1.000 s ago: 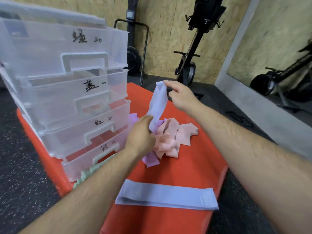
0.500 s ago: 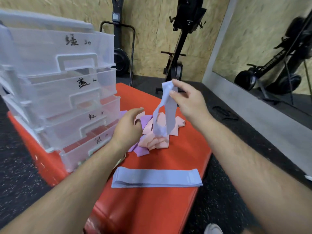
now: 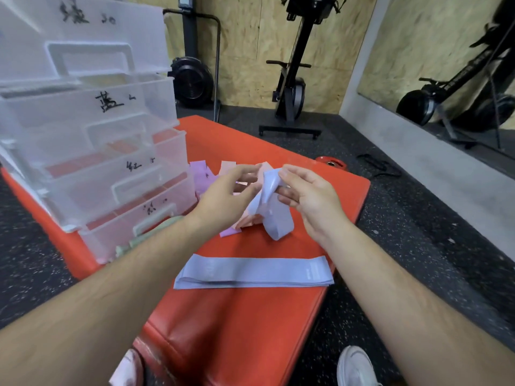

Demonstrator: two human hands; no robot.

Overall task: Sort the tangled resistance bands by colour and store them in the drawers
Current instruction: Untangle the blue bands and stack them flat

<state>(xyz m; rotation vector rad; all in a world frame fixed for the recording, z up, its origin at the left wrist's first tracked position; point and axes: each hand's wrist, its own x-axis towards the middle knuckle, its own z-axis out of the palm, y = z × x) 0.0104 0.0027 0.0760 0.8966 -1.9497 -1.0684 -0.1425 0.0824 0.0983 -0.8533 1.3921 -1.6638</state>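
A loose blue band [image 3: 271,210] hangs between both hands above the red mat [image 3: 250,316]. My right hand [image 3: 309,196] pinches its top end with thumb and fingers. My left hand [image 3: 225,197] reaches in from the left with fingers bent at the band's upper edge; whether it grips is unclear. Behind the hands lies a tangle of pink and purple bands [image 3: 214,174]. A flat stack of blue bands [image 3: 253,271] lies nearer me on the mat. The clear plastic drawer unit [image 3: 92,129] stands at the left, its drawers pulled partly out and labelled by hand.
Pale green bands [image 3: 145,240] lie by the lowest drawer. A small red weight plate [image 3: 331,163] sits on the floor past the mat. Exercise machines [image 3: 292,87] stand by the wooden wall, and a mirror fills the right. My shoes [image 3: 355,366] show at the bottom.
My right hand has come down with the blue band, from held high to just above the pile. My left hand has risen to meet the band's top.
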